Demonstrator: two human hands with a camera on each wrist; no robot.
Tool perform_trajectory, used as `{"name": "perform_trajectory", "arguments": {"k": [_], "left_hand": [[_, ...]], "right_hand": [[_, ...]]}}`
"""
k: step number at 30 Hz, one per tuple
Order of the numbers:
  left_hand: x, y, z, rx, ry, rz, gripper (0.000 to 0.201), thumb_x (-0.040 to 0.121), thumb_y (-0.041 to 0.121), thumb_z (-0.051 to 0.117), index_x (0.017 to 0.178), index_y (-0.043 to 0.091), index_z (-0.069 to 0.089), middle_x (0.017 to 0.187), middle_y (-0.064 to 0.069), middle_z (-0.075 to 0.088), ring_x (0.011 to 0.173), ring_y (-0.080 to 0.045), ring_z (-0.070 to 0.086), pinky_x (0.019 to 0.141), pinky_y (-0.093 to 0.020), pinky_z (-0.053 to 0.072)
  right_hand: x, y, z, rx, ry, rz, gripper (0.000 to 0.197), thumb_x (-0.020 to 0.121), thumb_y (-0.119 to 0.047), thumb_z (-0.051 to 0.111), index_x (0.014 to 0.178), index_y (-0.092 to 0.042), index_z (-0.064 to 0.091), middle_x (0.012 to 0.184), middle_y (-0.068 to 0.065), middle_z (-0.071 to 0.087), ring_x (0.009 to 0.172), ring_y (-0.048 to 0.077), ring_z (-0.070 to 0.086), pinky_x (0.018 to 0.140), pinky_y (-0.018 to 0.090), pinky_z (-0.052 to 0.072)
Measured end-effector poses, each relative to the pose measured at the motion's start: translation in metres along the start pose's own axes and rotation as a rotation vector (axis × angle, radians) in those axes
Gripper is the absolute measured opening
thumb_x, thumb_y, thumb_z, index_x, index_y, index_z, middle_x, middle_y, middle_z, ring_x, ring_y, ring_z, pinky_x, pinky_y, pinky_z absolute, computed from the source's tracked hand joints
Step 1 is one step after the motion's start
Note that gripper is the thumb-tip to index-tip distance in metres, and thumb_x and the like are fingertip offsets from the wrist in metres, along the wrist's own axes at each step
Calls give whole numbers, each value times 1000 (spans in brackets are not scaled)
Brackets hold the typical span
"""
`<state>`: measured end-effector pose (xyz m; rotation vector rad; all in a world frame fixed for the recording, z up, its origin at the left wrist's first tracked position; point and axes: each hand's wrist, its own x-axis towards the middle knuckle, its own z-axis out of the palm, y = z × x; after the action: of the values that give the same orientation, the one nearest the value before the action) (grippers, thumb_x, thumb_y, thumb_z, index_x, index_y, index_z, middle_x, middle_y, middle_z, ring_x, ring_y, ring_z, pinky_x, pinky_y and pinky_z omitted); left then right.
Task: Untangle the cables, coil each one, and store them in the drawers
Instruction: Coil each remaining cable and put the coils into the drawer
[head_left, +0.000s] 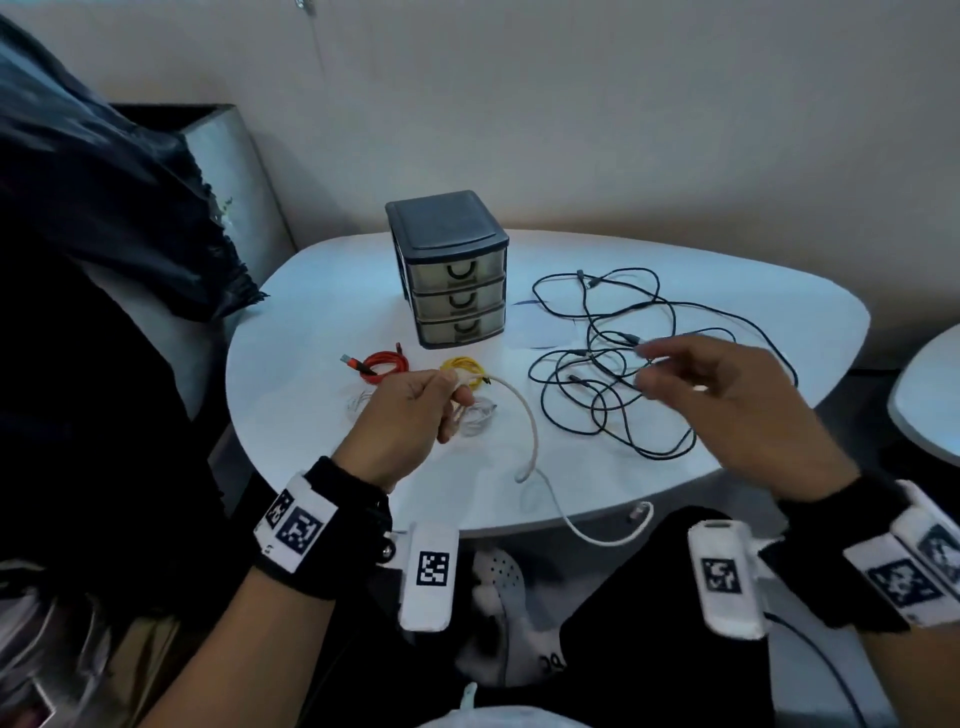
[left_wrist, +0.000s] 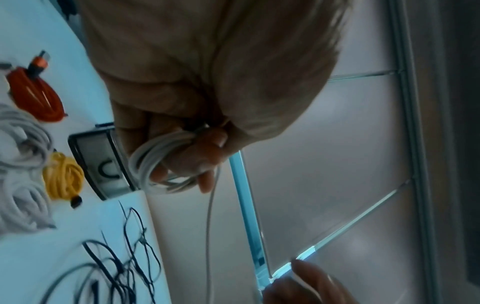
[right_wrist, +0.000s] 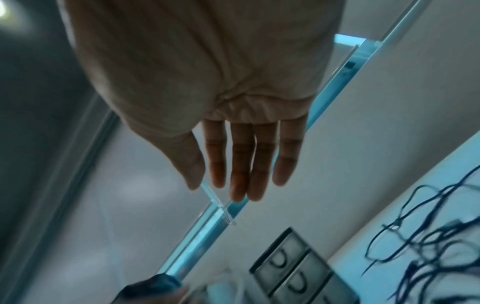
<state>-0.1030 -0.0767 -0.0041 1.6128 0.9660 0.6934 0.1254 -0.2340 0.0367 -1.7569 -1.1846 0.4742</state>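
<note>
My left hand (head_left: 415, 410) grips a small coil of white cable (left_wrist: 161, 162) above the near side of the table. The cable's free tail (head_left: 530, 431) arcs down to the table and hangs over the front edge. My right hand (head_left: 727, 395) hovers with straight, loose fingers (right_wrist: 241, 164) over a tangle of black cables (head_left: 613, 358) and holds nothing. A grey three-drawer unit (head_left: 452, 270) stands behind, its drawers closed. A coiled orange cable (head_left: 382, 364), a coiled yellow cable (head_left: 462, 369) and pale coiled cables (left_wrist: 23, 156) lie in front of the drawers.
The white oval table (head_left: 291, 374) ends just before my wrists. A dark bag and a metal bin (head_left: 228, 171) stand at the left, and a second white table (head_left: 924, 405) at the right. A wall is close behind.
</note>
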Motion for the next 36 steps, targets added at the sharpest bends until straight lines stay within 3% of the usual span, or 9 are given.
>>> {"name": "perform_trajectory", "arguments": {"k": [5,11,18,21,24,26,30,33,36], "left_hand": [[-23,18,13,-147,-127,-33,43,105,17,40,76,3,67,57,-3,41,48,-15,43,54,-22,37],[-55,23,12,-300,-220,-64,43,105,14,39,78,-2,68,73,-18,45,45,-16,42,55,-27,40],[-74,18,16,-613,-233,-45,40,103,18,38,98,-10,65,55,-3,51,51,-19,57,72,-28,52],[-69,13,11,-843,-137,15,37,96,23,44,101,-8,63,57,1,49,57,-15,59,78,-25,54],[-54,7,2,-978,-11,43,35,103,19,38,106,-8,60,61,0,57,66,-15,65,75,-22,56],[-42,-3,-3,-856,73,84,33,105,17,38,97,-5,61,69,0,64,70,-17,68,77,-24,56],[-28,-33,-2,-102,189,223,40,106,20,40,70,14,58,75,9,73,77,-17,72,83,-28,51],[-29,-54,6,304,88,248,39,105,28,40,71,20,58,69,6,71,76,-8,67,77,-29,47],[-45,-58,19,234,-127,189,40,106,29,38,73,28,61,63,6,67,81,-6,67,78,-25,44]], "right_hand": [[-33,-20,70,-16,11,-202,25,94,-28,63,118,-32,68,115,-22,66,109,-10,58,94,4,37],[-42,-18,107,309,94,5,22,95,-9,61,95,-26,75,71,-5,66,50,2,56,50,20,49],[-37,-16,120,176,186,-143,16,93,-14,63,92,-21,77,75,-19,70,66,-4,58,62,8,39],[-46,5,133,90,63,-73,17,95,-22,62,99,-16,77,78,-12,71,65,-2,58,61,9,40],[-63,19,145,-18,-151,-57,22,98,-25,57,103,-16,77,100,-9,75,89,-1,65,79,14,47],[-70,20,146,-62,-260,-86,23,100,-24,53,103,-19,75,98,-14,74,89,-2,65,80,17,48],[-64,0,124,-170,-367,-197,22,101,-29,51,96,-21,71,71,-20,60,68,-1,56,64,14,37],[-48,-16,101,-176,-335,-234,19,100,-26,54,90,-20,68,58,-18,53,57,4,49,55,16,33],[-17,-14,89,-172,-208,-251,16,97,-21,58,86,-16,69,62,-14,58,59,7,51,55,16,35]]}}
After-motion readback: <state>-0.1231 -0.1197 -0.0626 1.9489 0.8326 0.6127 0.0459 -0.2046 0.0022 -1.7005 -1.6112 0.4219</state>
